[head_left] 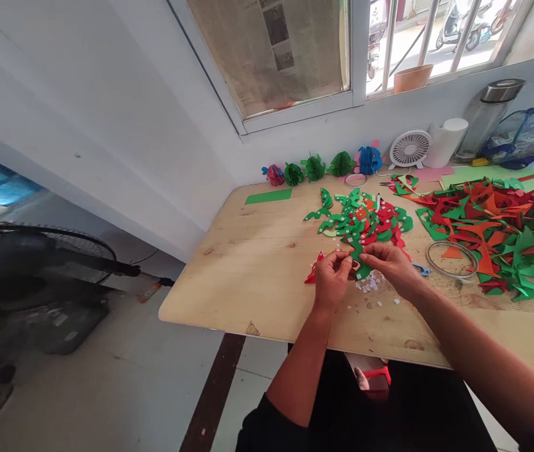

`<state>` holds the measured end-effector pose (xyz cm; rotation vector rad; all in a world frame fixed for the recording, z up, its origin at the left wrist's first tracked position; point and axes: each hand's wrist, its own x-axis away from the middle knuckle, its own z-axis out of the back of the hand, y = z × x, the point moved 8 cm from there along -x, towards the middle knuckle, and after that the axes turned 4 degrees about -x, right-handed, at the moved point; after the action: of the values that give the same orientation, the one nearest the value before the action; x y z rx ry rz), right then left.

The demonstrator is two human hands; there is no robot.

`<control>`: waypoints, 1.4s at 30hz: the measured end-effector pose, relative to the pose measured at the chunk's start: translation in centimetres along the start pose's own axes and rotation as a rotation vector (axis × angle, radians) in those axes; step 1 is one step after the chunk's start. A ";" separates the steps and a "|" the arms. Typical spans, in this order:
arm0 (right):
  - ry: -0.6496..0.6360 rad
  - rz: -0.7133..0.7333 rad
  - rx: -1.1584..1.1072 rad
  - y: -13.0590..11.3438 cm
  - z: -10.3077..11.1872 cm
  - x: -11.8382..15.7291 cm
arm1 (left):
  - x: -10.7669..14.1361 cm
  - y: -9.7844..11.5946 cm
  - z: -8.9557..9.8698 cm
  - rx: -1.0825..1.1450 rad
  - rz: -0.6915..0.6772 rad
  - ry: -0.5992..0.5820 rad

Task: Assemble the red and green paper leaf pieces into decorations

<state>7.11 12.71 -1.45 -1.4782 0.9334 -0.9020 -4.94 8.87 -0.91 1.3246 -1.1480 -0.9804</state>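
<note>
A green paper cutout [362, 271] with a wavy edge is held up between both hands above the table. My left hand [332, 274] pinches its left side, fingers closed. From the right, my right hand [389, 265] grips its other edge between thumb and fingers. Small white squares [370, 282] lie scattered just beneath the hands. Behind them is a pile of green and red paper cutouts [356, 216], many bearing white squares. A red paper piece [312, 270] rests left of my left hand. Whether a white square is between my fingertips is too small to tell.
A large heap of red, orange and green paper scraps [497, 232] covers the right side. Rolls of tape [452, 259] and blue-handled scissors [421, 270] lie nearby. Along the wall stand folded paper figures [314, 167], a white fan [410, 149] and a glass bottle [487, 119].
</note>
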 end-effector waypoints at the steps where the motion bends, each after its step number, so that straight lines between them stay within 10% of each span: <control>1: -0.009 -0.010 -0.031 0.2 0.0 0.0 | 0.1 0.2 0.0 0.021 -0.009 -0.008; 10: -0.058 -0.068 -0.143 0.8 -0.2 0.1 | 0.6 1.6 -0.3 0.056 -0.129 -0.075; 22: 0.121 0.141 0.306 -0.7 0.5 0.0 | 1.2 3.0 -0.1 -0.489 -0.381 0.017; 42: -0.090 -0.046 0.000 0.2 -1.0 0.3 | 0.2 1.7 1.4 -0.053 -0.128 0.219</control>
<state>6.34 12.03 -1.56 -1.5330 0.8365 -0.8607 -6.39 8.44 0.65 1.4376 -0.8749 -0.9248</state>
